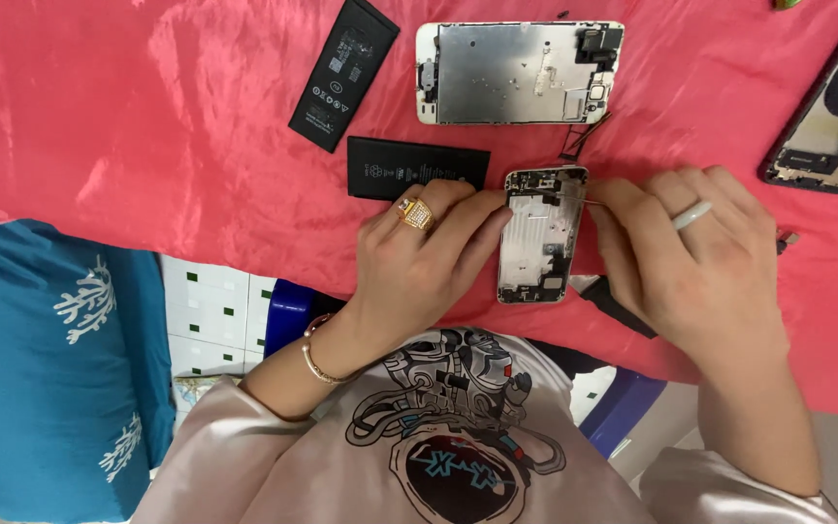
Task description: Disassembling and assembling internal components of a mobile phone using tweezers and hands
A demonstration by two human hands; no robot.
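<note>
Head view: I see a red cloth (196, 126) over the table. On it lie a stripped screen panel (519, 73) and two black batteries (344, 74) (417, 168), already out. Small phone housing (542, 235) sits at the near edge, open, internals still in place, so I judge teardown midway. Left hand (419, 257) presses its side, fingers flat. Right hand (695, 262) pinches a thin tool (589, 201) at its top.

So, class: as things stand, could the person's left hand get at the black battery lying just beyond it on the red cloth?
Probably yes. The left hand rests beside the open phone body, and the nearer battery lies flat just past its fingers, with only bare red cloth between. The hand would have to let go of the phone body first.
</note>
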